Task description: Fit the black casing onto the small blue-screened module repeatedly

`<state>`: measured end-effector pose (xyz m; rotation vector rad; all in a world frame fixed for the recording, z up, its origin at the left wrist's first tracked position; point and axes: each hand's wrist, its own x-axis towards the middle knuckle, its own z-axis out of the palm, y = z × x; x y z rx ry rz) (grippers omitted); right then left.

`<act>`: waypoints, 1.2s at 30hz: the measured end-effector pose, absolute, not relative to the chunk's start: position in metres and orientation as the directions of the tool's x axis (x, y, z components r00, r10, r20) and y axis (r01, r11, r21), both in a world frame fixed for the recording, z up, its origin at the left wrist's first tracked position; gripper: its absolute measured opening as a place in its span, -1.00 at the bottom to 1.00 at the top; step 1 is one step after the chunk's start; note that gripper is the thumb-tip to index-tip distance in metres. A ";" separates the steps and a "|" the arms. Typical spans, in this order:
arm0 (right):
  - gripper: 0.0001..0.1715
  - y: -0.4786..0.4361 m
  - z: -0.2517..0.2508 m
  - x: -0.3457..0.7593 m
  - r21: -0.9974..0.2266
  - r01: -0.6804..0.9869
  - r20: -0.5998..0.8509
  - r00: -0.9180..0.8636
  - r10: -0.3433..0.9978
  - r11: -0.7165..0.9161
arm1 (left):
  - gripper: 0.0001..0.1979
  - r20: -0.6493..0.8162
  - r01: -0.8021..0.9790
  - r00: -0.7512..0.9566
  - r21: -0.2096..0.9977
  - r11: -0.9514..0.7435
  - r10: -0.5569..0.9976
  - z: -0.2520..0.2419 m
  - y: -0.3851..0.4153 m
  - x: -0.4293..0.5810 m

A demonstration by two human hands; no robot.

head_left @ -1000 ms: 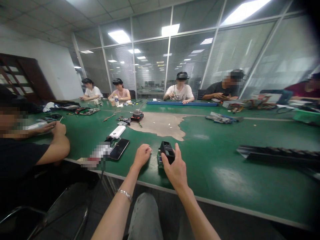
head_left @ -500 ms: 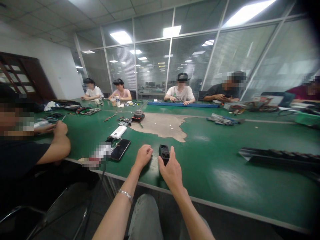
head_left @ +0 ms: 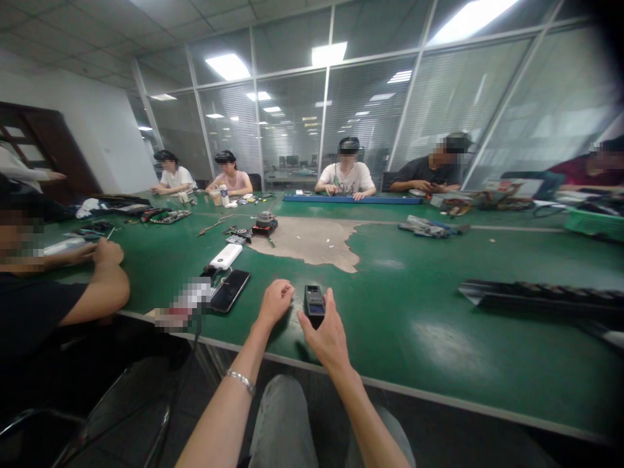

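My right hand [head_left: 327,335] is wrapped around a small black boxy device [head_left: 314,302] and holds it just above the green table [head_left: 419,325] near the front edge. My left hand [head_left: 275,300] rests on the table a little to the left of it as a loose fist; nothing shows in it. A metal bracelet sits on my left wrist.
A black phone [head_left: 230,290] and a white power bank [head_left: 225,256] lie to the left. A person's arm [head_left: 97,289] rests on the table's left side. A long black part [head_left: 541,296] lies to the right. Several people sit at the far side.
My right hand has carried the black device slightly left and toward me, turning it so its face points up. The green board seen beneath it earlier is now hidden. My left hand stayed put.
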<state>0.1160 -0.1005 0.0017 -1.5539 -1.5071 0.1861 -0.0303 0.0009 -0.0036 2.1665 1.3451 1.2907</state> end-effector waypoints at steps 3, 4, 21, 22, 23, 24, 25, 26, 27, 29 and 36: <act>0.03 -0.101 -0.002 0.118 -0.694 0.701 0.438 0.227 0.869 0.166 | -0.87 0.532 0.575 0.177 0.627 -0.525 0.828 -0.002 0.000 -0.030; 0.01 -0.102 -0.004 0.119 -0.688 0.706 0.445 0.225 0.867 0.170 | -0.86 0.530 0.581 0.181 0.623 -0.525 0.829 -0.002 -0.001 -0.030; -0.07 -0.102 -0.011 0.119 -0.594 0.770 0.555 0.182 0.812 0.234 | -0.72 0.472 0.641 0.390 0.478 -0.601 0.791 0.005 -0.008 -0.030; -0.05 -0.102 -0.011 0.119 -0.594 0.770 0.559 0.186 0.808 0.233 | -0.70 0.468 0.650 0.408 0.454 -0.609 0.784 0.006 -0.009 -0.031; -0.05 -0.102 -0.011 0.119 -0.592 0.771 0.563 0.188 0.805 0.234 | -0.69 0.463 0.656 0.426 0.434 -0.618 0.777 0.007 -0.010 -0.031; -0.07 -0.101 -0.012 0.118 -0.590 0.772 0.567 0.186 0.803 0.237 | -0.68 0.458 0.660 0.443 0.416 -0.626 0.771 0.008 -0.012 -0.031; -0.09 -0.101 -0.012 0.118 -0.588 0.773 0.570 0.185 0.801 0.239 | -0.67 0.452 0.662 0.458 0.400 -0.633 0.765 0.009 -0.013 -0.030; -0.10 -0.101 -0.012 0.118 -0.586 0.775 0.572 0.189 0.798 0.236 | -0.66 0.447 0.664 0.472 0.387 -0.640 0.760 0.010 -0.014 -0.030; -0.10 -0.101 -0.013 0.119 -0.586 0.777 0.573 0.199 0.795 0.229 | -0.65 0.441 0.666 0.483 0.376 -0.644 0.756 0.011 -0.015 -0.030; -0.05 -0.101 -0.013 0.119 -0.586 0.783 0.576 0.224 0.786 0.206 | -0.64 0.433 0.670 0.494 0.363 -0.648 0.754 0.013 -0.016 -0.030; -0.20 -0.103 -0.007 0.121 -0.568 0.805 0.551 0.218 0.805 0.171 | -0.64 0.422 0.679 0.482 0.374 -0.632 0.768 0.014 -0.015 -0.030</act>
